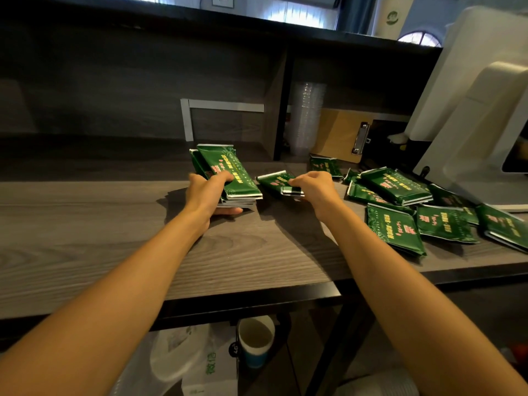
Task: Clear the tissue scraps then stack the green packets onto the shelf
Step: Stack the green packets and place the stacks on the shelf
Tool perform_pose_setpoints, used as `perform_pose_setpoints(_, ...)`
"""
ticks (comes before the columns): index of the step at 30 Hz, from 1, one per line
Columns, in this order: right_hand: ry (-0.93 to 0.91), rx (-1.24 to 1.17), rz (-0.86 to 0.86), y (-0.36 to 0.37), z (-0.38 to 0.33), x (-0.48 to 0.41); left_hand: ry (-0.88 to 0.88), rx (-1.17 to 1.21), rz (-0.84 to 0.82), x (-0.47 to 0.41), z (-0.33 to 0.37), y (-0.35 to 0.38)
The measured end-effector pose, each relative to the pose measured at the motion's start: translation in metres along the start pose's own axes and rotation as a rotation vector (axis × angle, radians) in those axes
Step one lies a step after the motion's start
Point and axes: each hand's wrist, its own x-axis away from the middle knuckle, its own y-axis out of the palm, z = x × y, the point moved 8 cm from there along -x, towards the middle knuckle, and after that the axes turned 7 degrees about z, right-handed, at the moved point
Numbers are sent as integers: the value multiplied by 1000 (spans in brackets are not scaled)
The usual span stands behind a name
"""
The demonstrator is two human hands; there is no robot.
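My left hand (207,192) grips a stack of green packets (231,174), thumb on top and fingers under, held just above the grey wooden counter (114,230). Just to the right, my right hand (313,185) pinches a single green packet (275,180) by its near end. Several more green packets (394,227) lie scattered on the counter at the right. The dark shelf recess (143,110) opens behind the counter. I see no tissue scraps on the counter.
A stack of clear plastic cups (307,118) and a wooden clipboard (340,135) stand in the right compartment behind a vertical divider (278,110). A white machine (471,110) fills the far right. Below the counter are a paper cup (255,340) and a plastic bag (194,358).
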Motion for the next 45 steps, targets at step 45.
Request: perform_pose_setpoints(45,-91,1102,0,-90,42,44,-173,-110,-430,84,-13,79)
